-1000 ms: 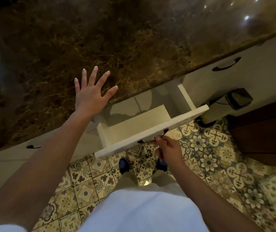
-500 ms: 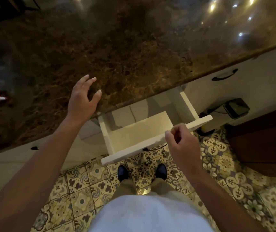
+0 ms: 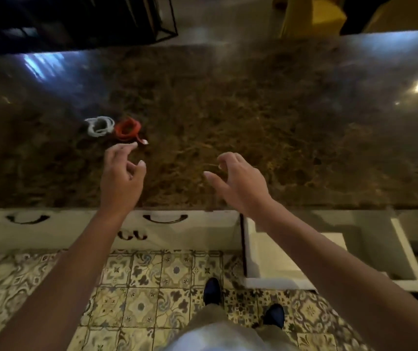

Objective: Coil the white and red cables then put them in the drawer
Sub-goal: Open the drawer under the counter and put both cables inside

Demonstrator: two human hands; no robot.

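Observation:
A coiled white cable [image 3: 99, 126] and a coiled red cable [image 3: 127, 129] lie side by side on the brown marble counter [image 3: 266, 127], left of centre. My left hand [image 3: 122, 177] hovers just below the red coil, fingers apart and curled, holding nothing. My right hand [image 3: 238, 184] reaches over the counter's front part, well right of the coils, also open and empty. The white drawer [image 3: 273, 259] stands pulled out at the lower right, under my right forearm; the part of its inside that shows is bare.
Shut white drawer fronts with dark handles [image 3: 165, 218] run under the counter edge at the left. Patterned floor tiles [image 3: 142, 287] and my dark shoes [image 3: 211, 291] are below. A dark frame [image 3: 152, 19] and a yellow object [image 3: 314, 13] stand beyond the counter.
My right hand has let go of the drawer front and risen over the counter. The view has swung left, bringing the two coils into sight. My left hand has moved toward the red coil.

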